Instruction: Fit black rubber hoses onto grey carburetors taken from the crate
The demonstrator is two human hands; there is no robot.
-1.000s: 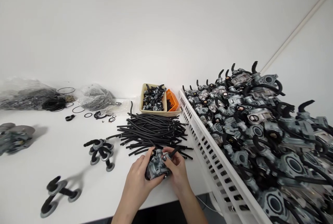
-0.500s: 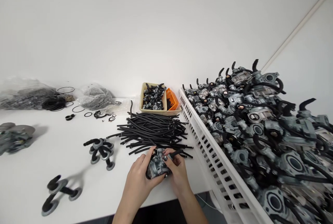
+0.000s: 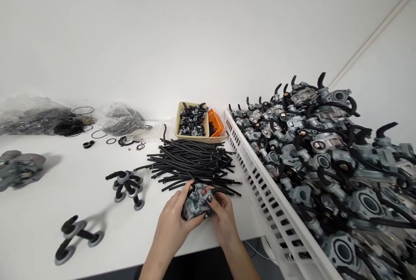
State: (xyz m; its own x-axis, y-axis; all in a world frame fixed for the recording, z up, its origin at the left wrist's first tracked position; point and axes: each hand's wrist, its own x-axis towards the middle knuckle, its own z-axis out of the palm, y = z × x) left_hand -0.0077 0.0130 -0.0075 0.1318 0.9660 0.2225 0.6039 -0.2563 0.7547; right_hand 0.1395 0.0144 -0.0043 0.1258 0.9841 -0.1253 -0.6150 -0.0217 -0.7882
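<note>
left hand (image 3: pixel 173 217) gripping carburetor (image 3: pixel 196 202), thumb along near side; right hand (image 3: pixel 224 215) closed on its right end, by stubby black hose (image 3: pixel 221 190). carburetor held at near side of black hose pile (image 3: pixel 195 156); white slotted crate (image 3: pixel 280 197) of other carburetors (image 3: pixel 325 144) right; yellow tray (image 3: pixel 177 122) far.

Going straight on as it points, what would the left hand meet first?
Past the metal part it holds, the left hand would likely meet the black hoses first, though its height above them is unclear.
</note>
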